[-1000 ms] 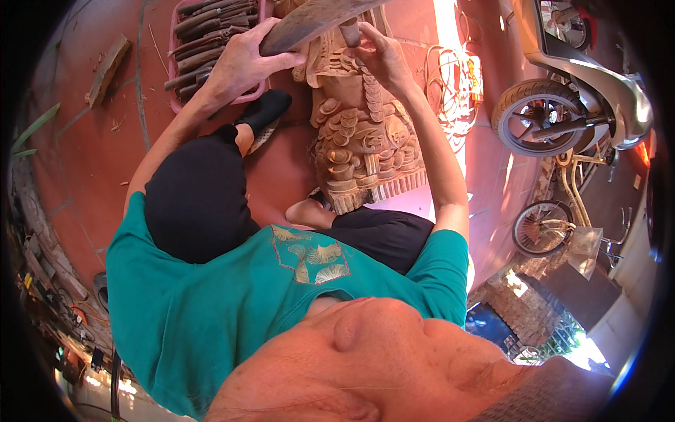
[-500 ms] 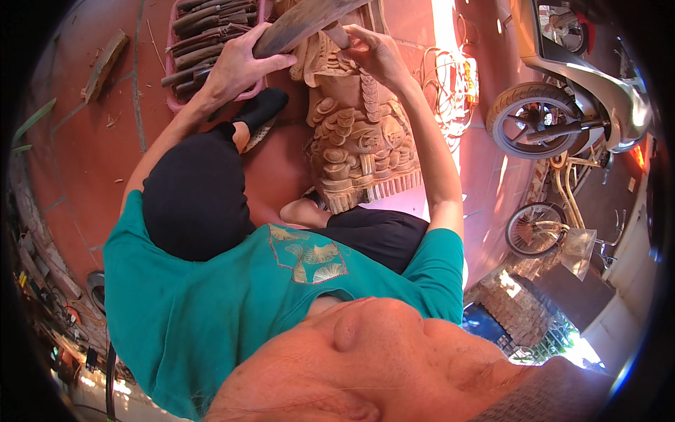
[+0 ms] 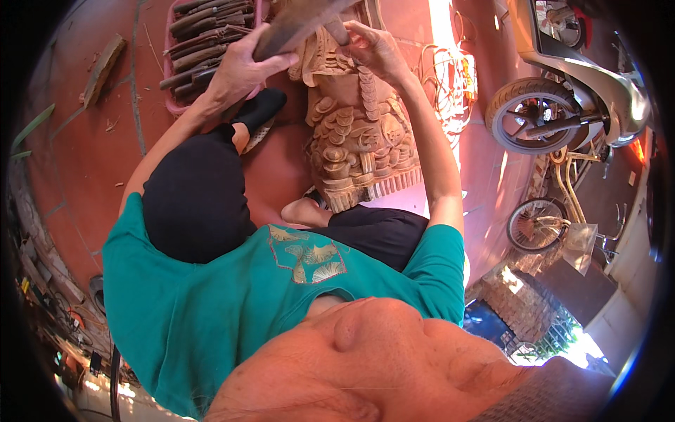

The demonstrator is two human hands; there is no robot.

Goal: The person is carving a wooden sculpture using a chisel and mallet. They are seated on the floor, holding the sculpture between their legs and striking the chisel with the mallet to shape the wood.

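Observation:
My left hand (image 3: 239, 67) is wrapped round the thick end of a wooden mallet (image 3: 299, 28), which slants up to the right and runs out past the top edge. Just beside it, my right hand (image 3: 376, 50) pinches a wooden-handled chisel (image 3: 337, 32); its blade is not visible, and the mallet overlaps the handle's upper end. Both tools are above a brown carved wooden piece (image 3: 362, 141) covered in raised rounded shapes and scrolls. The carving lies lengthwise in front of me, its ridged near end close to my folded leg.
A pink basket (image 3: 169, 63) of wooden-handled tools stands left of the carving. Farther left lies a wood offcut (image 3: 104, 69) on red tiles. On the right are a coiled cord (image 3: 443, 91), a motorbike (image 3: 541, 116) and a bicycle (image 3: 538, 225).
The mallet has shifted slightly and looks a little blurred. My right hand and the chisel are almost where they were; both grips are unchanged.

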